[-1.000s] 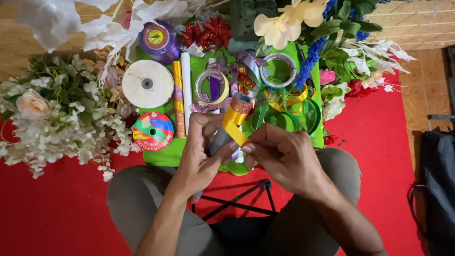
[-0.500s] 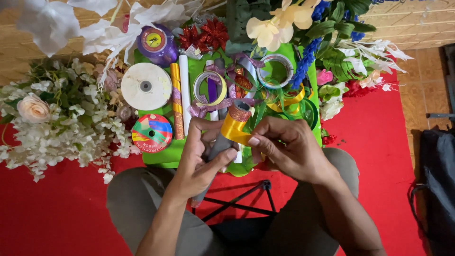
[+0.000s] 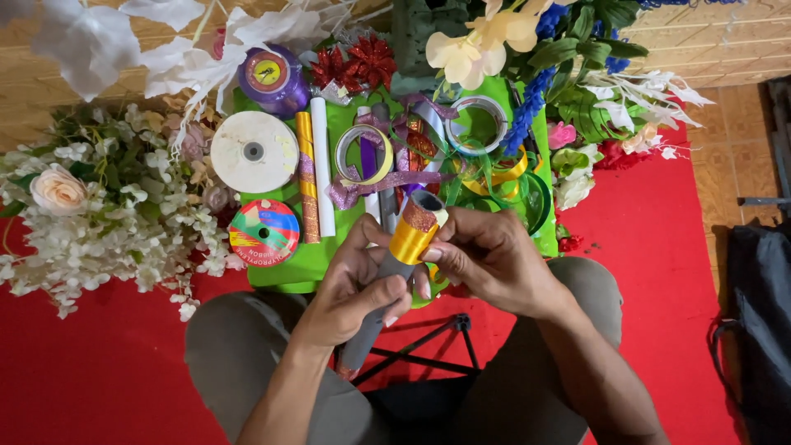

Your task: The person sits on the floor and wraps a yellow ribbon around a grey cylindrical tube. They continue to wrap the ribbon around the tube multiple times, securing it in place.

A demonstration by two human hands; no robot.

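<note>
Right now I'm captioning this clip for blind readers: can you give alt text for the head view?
Two hands hold a grey tube wrapped in gold ribbon: the left hand grips it, the right hand pinches the ribbon. Beyond lie ribbon spools on a green tray, with flowers around, over red cloth.

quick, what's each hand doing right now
Left hand: closed around the grey tube, holding it tilted.
Right hand: fingers pinched on the yellow ribbon wrapped near the tube's top.
</note>
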